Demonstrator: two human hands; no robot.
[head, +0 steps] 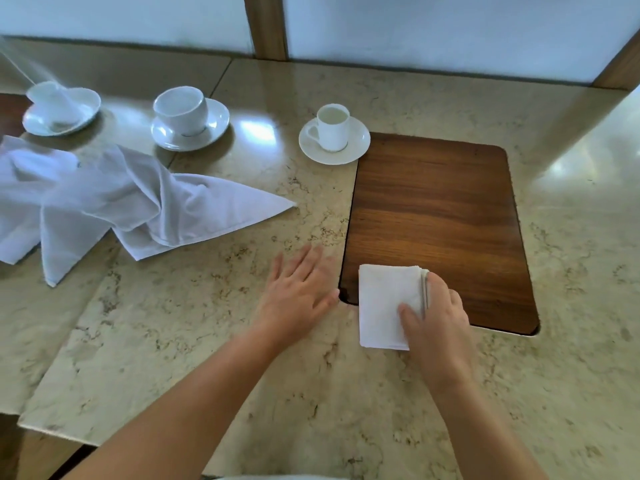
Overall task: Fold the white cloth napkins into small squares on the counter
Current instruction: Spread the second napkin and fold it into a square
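A small folded white napkin (384,303) lies on the counter, overlapping the near left corner of a wooden inset panel (436,220). My right hand (436,317) grips the napkin's right edge, thumb on top and fingers along the stacked layers. My left hand (298,289) rests flat on the marble just left of the napkin, fingers spread, holding nothing. Loose, crumpled white napkins (104,199) lie in a heap at the left of the counter.
White cups on saucers stand along the back: one (334,135) at the panel's far left corner, one (188,117) in the middle, one tipped (60,107) at far left. The marble counter (311,393) ends in a stepped edge at lower left.
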